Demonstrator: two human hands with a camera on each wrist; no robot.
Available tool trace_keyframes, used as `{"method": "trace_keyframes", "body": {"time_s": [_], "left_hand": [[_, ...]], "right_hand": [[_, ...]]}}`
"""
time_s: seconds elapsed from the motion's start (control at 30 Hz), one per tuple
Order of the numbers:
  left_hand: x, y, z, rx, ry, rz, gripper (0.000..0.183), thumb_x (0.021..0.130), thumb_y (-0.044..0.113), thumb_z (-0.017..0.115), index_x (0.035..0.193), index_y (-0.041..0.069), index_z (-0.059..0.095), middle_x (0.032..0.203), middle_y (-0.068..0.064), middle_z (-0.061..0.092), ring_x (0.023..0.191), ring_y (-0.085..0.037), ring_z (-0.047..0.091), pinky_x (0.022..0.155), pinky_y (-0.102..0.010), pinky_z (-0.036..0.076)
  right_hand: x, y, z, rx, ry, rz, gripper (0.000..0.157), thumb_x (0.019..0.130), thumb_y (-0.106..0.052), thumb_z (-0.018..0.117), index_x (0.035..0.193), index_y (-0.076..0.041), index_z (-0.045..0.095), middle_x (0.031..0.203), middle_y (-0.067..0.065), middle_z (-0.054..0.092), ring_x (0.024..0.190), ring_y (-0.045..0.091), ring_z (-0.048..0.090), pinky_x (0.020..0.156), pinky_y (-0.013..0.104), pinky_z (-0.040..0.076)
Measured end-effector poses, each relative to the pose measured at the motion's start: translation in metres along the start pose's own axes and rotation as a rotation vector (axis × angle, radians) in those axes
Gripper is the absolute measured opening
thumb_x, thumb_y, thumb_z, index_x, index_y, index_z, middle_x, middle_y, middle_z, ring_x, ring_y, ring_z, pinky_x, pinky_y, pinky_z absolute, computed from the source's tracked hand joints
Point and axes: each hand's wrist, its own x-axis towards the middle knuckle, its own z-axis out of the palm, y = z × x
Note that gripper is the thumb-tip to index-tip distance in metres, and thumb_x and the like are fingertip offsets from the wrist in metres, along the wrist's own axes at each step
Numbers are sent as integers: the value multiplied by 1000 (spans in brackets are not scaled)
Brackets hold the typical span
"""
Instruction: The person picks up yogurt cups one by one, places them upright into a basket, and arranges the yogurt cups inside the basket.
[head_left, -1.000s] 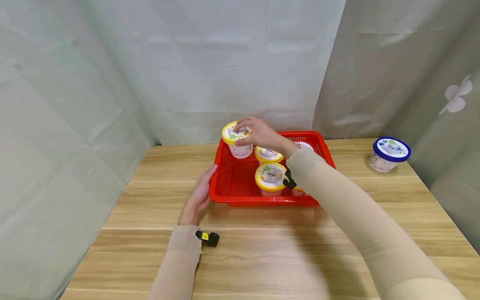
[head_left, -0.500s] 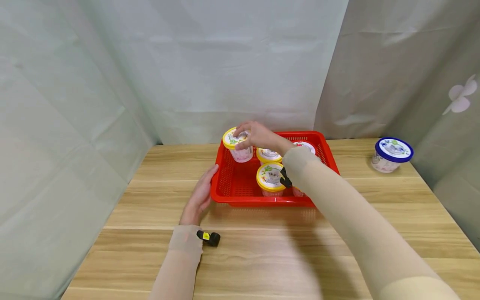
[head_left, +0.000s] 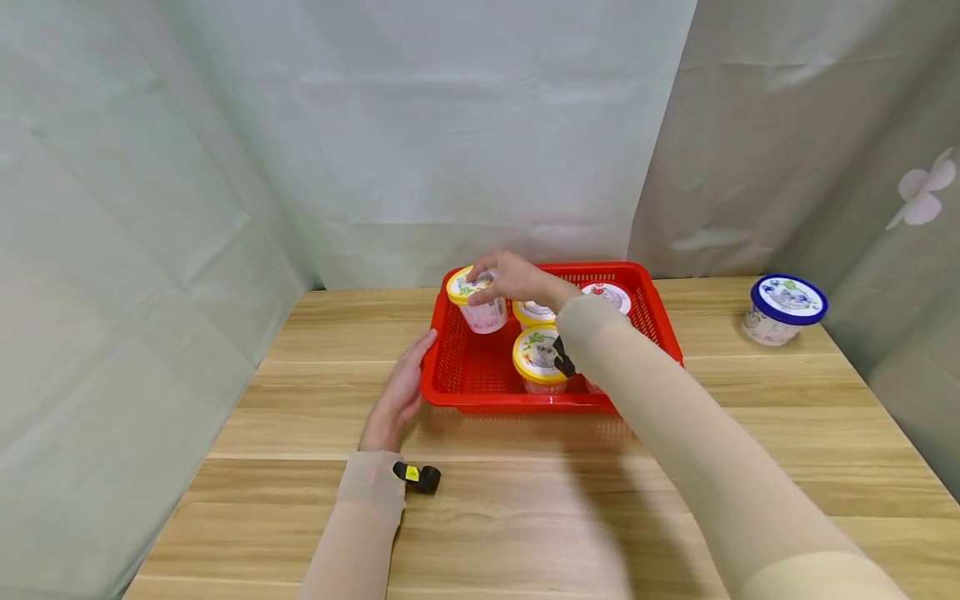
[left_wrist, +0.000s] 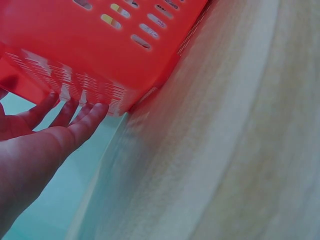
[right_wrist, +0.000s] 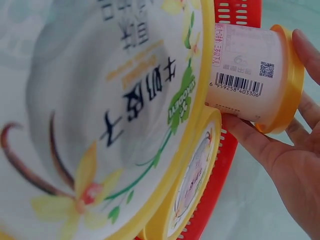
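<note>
My right hand (head_left: 512, 277) grips a yellow-lidded plastic tub (head_left: 486, 317) by its lid, inside the back left corner of a red perforated basket (head_left: 517, 401). In the right wrist view, the thumb and fingers span the lid, and a barcode shows on the pale wall of this slightly tilted tub (right_wrist: 240, 75). Whether its base touches the basket floor is hidden. My left hand (head_left: 402, 385) rests against the basket's left side. The left wrist view shows its extended fingers (left_wrist: 90, 122) touching the slotted outer wall.
Inside the basket are another yellow-lidded tub (head_left: 542, 354) at the front, one behind it (head_left: 534, 310), and a white-topped tub (head_left: 609, 296); the right forearm partly covers others. A blue-lidded tub (head_left: 783, 308) stands on the wooden table (head_left: 480, 517) at right. Grey curtains (head_left: 465, 125) enclose the back.
My right hand has lowered the yellow-lidded tub further into the basket's back left corner. The left hand stays at the basket's side.
</note>
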Motion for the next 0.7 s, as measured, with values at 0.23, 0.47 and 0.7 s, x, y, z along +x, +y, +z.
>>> {"method": "trace_keyframes", "body": {"time_s": [0.23,0.47,0.7], "left_hand": [[-1,0,-1,-6,-8,-1,55,112,43,43,154,8,40,139,-15,52,114,-20,59,92,-28,56],[-1,1,1,16,-11,4,55,112,44,43,154,9,42,142,-18,51,114,-19,59,91,-27,56],[-1,2,1,32,-20,3,56,112,45,41,154,8,41,147,-23,47,118,-23,58,92,-27,57]], "right_hand": [[1,-1,3,-27,-8,15,41,92,-30,81,129,-15,71,155,8,46,143,29,39,120,50,32],[1,0,3,-42,-41,11,42,91,-27,83,129,-12,71,152,9,47,141,28,40,120,47,32],[-1,1,4,-61,-70,4,41,91,-26,82,128,-12,72,153,9,45,141,29,39,120,48,32]]}}
